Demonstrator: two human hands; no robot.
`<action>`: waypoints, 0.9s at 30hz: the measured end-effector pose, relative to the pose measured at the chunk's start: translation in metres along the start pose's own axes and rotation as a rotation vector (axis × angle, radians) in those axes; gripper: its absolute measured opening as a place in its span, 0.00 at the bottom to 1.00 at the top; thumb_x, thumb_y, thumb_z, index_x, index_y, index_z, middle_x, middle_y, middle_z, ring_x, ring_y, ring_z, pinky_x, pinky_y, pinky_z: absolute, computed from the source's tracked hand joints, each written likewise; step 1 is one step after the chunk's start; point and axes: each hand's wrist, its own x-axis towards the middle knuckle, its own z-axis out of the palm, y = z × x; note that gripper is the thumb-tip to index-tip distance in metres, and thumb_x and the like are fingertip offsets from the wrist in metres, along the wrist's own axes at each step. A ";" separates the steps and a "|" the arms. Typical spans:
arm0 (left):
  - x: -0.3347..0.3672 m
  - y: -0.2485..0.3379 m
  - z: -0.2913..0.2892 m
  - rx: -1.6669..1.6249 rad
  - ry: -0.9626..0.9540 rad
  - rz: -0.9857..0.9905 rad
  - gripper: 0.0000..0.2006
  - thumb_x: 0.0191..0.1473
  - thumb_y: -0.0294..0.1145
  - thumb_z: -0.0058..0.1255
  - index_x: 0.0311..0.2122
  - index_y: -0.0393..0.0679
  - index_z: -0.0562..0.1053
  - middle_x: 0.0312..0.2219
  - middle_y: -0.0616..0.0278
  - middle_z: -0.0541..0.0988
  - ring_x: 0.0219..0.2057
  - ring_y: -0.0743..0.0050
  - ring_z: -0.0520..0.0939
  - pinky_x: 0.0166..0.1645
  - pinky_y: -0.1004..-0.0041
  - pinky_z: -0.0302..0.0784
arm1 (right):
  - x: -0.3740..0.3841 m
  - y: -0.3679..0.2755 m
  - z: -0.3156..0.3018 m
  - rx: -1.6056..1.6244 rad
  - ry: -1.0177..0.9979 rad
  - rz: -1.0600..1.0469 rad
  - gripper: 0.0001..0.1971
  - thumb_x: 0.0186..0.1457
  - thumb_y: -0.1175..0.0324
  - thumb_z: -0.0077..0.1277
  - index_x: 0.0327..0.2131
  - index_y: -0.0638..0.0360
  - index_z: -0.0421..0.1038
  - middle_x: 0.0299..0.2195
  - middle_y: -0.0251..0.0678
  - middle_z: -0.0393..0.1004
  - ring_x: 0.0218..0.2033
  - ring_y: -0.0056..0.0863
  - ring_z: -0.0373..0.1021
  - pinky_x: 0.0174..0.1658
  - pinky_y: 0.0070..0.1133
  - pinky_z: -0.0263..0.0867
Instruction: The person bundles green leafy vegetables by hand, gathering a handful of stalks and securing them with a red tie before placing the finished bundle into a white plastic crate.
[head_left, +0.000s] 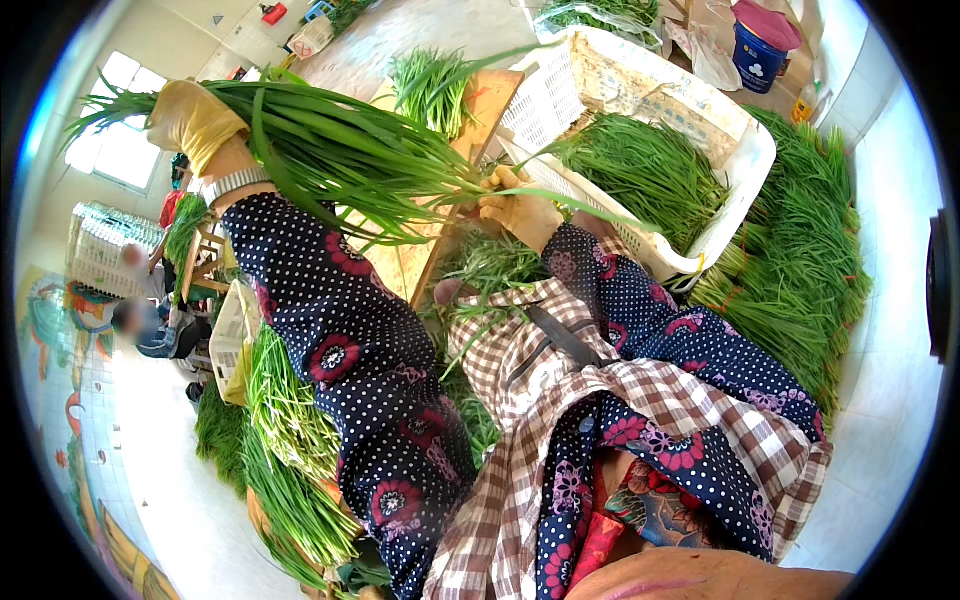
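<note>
A long bunch of green garlic chives (350, 130) stretches across in front of me, raised over a slanting wooden board (392, 268). My left hand (197, 122), in a yellow glove, is closed around its leafy end, and leaf tips stick out past the glove. At the stem end, my right hand (520, 207), also gloved, has its fingers bent around the stems. A few loose blades trail off to the right of it. On the far part of the board lies a smaller bunch of chives (435, 90). Loose trimmings (490, 262) lie close to my lap, below my right hand.
A white plastic crate (748, 150) with chives inside stands right of the board. Tied bundles (810, 270) are piled beyond it. More bundles (290, 400) lie at my left by another crate (228, 335). A blue bucket (760, 55) stands far right; people sit far left.
</note>
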 end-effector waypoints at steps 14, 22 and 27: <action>0.048 -0.084 -0.018 0.400 0.025 0.194 0.08 0.50 0.27 0.47 0.22 0.35 0.67 0.18 0.60 0.73 0.14 0.72 0.73 0.17 0.75 0.70 | -0.063 0.030 0.009 -0.213 0.030 0.223 0.18 0.49 0.71 0.51 0.44 0.66 0.65 0.29 0.41 0.71 0.28 0.24 0.71 0.33 0.20 0.71; 0.005 -0.050 0.006 -0.088 0.163 0.169 0.11 0.51 0.32 0.44 0.21 0.42 0.75 0.16 0.64 0.76 0.16 0.75 0.77 0.18 0.75 0.69 | -0.007 0.031 0.060 -0.132 0.087 0.274 0.21 0.46 0.64 0.56 0.39 0.72 0.67 0.26 0.39 0.72 0.24 0.23 0.70 0.30 0.18 0.69; 0.001 -0.036 -0.005 -0.187 0.174 0.112 0.06 0.47 0.27 0.52 0.25 0.37 0.69 0.20 0.61 0.74 0.15 0.74 0.72 0.18 0.77 0.70 | -0.005 0.036 0.056 -0.187 0.193 0.060 0.16 0.47 0.59 0.56 0.29 0.65 0.70 0.18 0.35 0.69 0.16 0.22 0.66 0.19 0.18 0.62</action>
